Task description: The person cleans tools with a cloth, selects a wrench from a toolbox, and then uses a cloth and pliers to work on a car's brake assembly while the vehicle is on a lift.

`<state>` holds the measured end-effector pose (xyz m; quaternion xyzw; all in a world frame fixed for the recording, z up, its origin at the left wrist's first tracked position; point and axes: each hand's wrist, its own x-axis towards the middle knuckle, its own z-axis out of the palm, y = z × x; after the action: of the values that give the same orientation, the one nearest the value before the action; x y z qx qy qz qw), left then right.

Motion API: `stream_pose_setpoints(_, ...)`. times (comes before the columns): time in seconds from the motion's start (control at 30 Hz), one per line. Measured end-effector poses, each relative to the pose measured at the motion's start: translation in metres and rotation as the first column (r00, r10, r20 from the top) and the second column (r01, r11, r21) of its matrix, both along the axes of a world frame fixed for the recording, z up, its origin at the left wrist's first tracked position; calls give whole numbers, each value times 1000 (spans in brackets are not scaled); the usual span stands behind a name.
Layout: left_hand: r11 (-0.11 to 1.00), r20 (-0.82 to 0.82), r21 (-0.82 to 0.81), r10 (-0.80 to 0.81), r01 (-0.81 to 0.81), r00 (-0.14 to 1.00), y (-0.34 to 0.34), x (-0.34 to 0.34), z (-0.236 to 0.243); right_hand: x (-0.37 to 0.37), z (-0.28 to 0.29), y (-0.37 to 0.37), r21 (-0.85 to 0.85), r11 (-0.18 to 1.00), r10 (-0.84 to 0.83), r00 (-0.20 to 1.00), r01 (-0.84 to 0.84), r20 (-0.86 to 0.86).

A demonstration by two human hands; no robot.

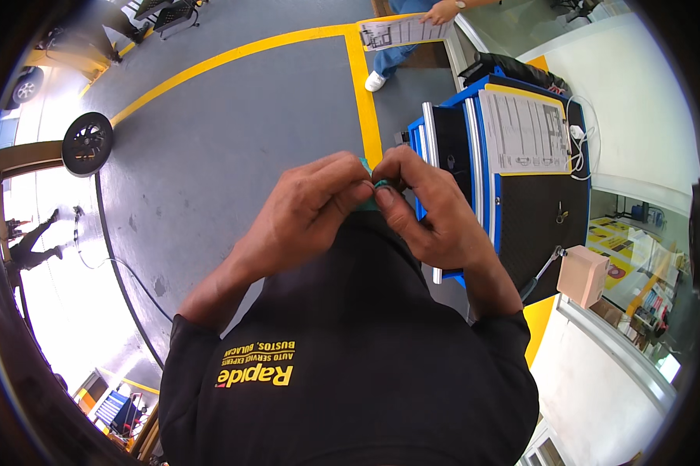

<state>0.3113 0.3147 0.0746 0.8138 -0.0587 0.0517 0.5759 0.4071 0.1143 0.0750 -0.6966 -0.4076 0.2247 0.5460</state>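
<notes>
My left hand (303,206) and my right hand (431,213) meet at the centre, in front of my dark shirt (350,326). Both have their fingertips pinched on a small teal thing (368,203), thin-looking and mostly hidden by my fingers, so I cannot make out what it is. Just right of my right hand stands a blue tool cart (466,101) with its top drawers partly out. On its top lie a clipboard with papers (524,128), small keys or tools (561,213), a ratchet-like tool (542,276) and a cardboard box (583,276).
Another person's hand (443,12) holds a clipboard (400,33) at the top, above a white shoe (375,80). A round black wheel-like object (87,144) is at the left, near cables (128,272). The grey floor (233,116) has yellow lines. Glass panels (629,256) border the right.
</notes>
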Motion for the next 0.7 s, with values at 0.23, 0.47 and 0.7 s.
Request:
stream_pose_setpoints(0.23, 912, 28, 375, -188, 164, 982, -42, -6, -10, 11, -21, -52, 38, 972, 229, 970, -233, 79)
stream_pose_setpoints(0.47, 838, 266, 462, -442, 290, 857, -54, -37, 12, -6, -11, -87, 144, 901, 389, 909, -410, 152)
stream_pose_setpoints(0.7, 875, 332, 370, -439, 313, 835, -50, -84, 12, -41, 1, -112, 277, 895, 313, 934, -350, 169)
